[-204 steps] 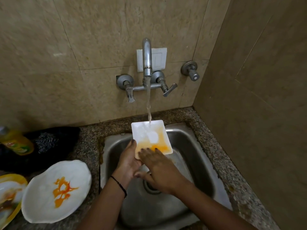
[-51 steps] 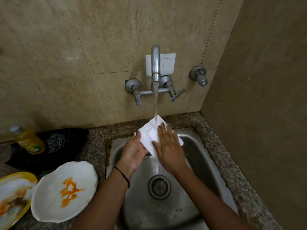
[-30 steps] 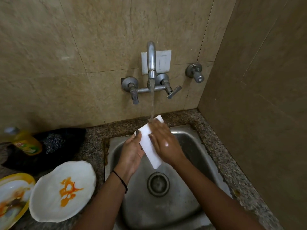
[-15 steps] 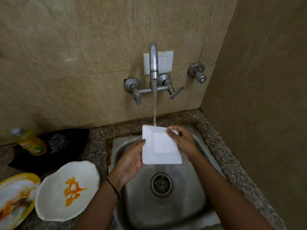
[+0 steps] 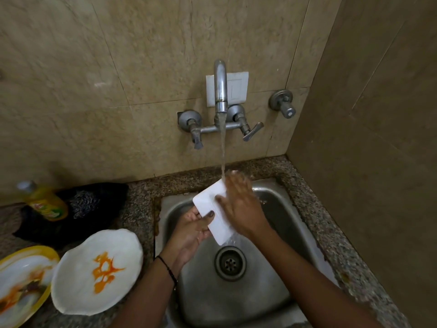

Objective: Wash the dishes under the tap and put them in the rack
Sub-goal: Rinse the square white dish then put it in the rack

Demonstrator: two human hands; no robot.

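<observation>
Since half a second ago the white square dish [image 5: 207,201] has tilted edge-up under the tap [image 5: 220,91], over the sink [image 5: 283,233]. The left hand [image 5: 191,230] pinches its lower edge. The right hand [image 5: 243,209] presses on it, fingers straight and seemingly together. On the bench [image 5: 142,192], the yellow bottle [image 5: 47,202] has a label too blurred to read.

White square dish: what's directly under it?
The left hand grips the white square dish from below, thumb over its edge. Further down are the sink basin and the drain. The dish's underside itself is covered.
</observation>
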